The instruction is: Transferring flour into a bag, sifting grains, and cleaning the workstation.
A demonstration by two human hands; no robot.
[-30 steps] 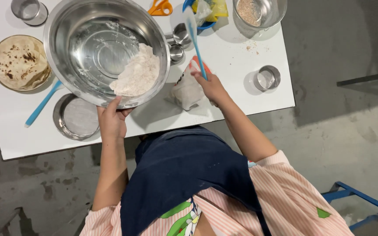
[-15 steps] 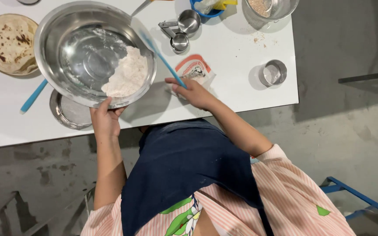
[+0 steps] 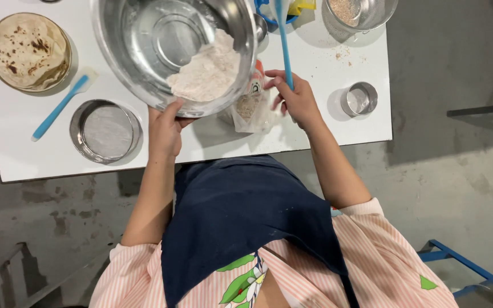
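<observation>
**Bowl tilted, flour heaped at its near edge**

Grip of the left hand [image 3: 166, 128] was closed on the near rim of the large steel bowl [image 3: 144, 40], thumb over the lip and fingers under it, holding the bowl tipped toward the person above the white desk [image 3: 315, 131]. The flour [image 3: 206, 74] lay heaped against the bowl's lowered near-right wall. The right hand [image 3: 295, 102] was wrapped round the handle of a blue spatula [image 3: 283, 40], whose blade pointed to the far side, just right of the bowl. A small clear bag [image 3: 252, 108] holding some flour stood under the bowl's near-right edge, touching the right hand.

As a judgement, the step in hand was moving the flour across the tilted bowl; the next move called for a steady tilt and the spatula blade brought in behind the heap.

To the left lay a plate of flatbreads [image 3: 27, 51], a second blue spatula [image 3: 58, 108] and a round sieve [image 3: 105, 131]; a small steel cup [image 3: 359, 98] stood to the right
</observation>
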